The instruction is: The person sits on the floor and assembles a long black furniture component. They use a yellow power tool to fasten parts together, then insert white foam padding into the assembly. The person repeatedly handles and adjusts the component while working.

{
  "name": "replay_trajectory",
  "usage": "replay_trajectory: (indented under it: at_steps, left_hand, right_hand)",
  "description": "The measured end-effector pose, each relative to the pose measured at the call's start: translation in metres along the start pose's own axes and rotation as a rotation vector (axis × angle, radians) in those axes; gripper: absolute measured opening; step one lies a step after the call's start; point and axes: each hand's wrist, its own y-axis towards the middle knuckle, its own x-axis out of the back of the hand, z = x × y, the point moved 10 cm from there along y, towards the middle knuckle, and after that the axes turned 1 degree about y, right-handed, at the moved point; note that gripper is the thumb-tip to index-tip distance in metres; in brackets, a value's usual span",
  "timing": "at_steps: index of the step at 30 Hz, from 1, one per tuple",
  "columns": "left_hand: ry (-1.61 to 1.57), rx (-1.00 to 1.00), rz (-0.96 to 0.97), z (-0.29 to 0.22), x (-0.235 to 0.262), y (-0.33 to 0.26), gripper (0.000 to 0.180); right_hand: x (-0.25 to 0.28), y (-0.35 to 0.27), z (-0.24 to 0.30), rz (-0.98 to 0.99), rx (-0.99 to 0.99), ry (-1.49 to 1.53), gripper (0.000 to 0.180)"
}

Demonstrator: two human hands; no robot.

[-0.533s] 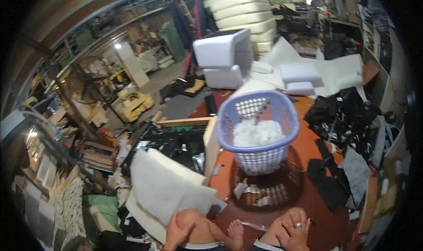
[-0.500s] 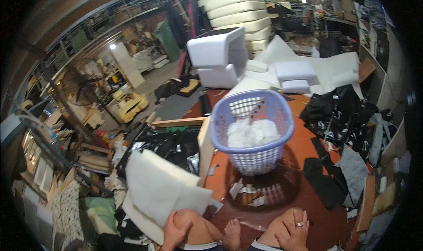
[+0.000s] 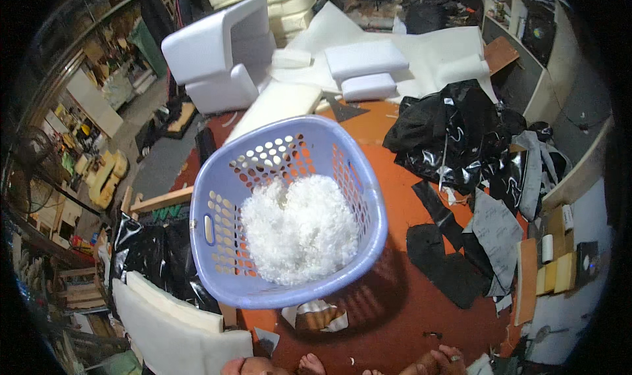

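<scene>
A lilac plastic laundry basket (image 3: 288,301) with pierced sides fills the middle of the view, its open top toward me. Inside lies a heap of fluffy white stuffing fibre (image 3: 299,230). My left hand (image 3: 232,367) rests on my left knee at the lower edge, mostly cut off by the frame. On the right knee lies my right hand (image 3: 450,359), fingers stretched out and a ring on one of them. Neither hand holds anything or touches the basket. Part of a bare foot (image 3: 311,364) shows between the knees.
White foam sheets (image 3: 178,322) lie left of the basket, beside black plastic and a wooden frame (image 3: 161,200). A pale upholstered armchair piece (image 3: 217,52) and cushions (image 3: 367,60) stand beyond. To the right are crumpled black material (image 3: 447,134) and dark fabric scraps (image 3: 442,266).
The view has tipped down and moved nearer, so the basket looks larger and further left. Both hands have stayed on the knees and now sit lower in the picture.
</scene>
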Motion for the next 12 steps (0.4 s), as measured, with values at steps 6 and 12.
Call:
replay_trajectory:
  at_steps: [6,12]
  left_hand:
    - [0.038,0.077,0.253,-0.018,0.022,-0.004,0.047]
    - [0.094,0.465,0.684,0.052,-0.017,-0.127,0.065]
  right_hand:
    - [0.031,0.028,0.049,0.473,-0.308,0.018,0.042]
    - [0.035,0.008,0.103,1.043,-0.384,-0.045,0.044]
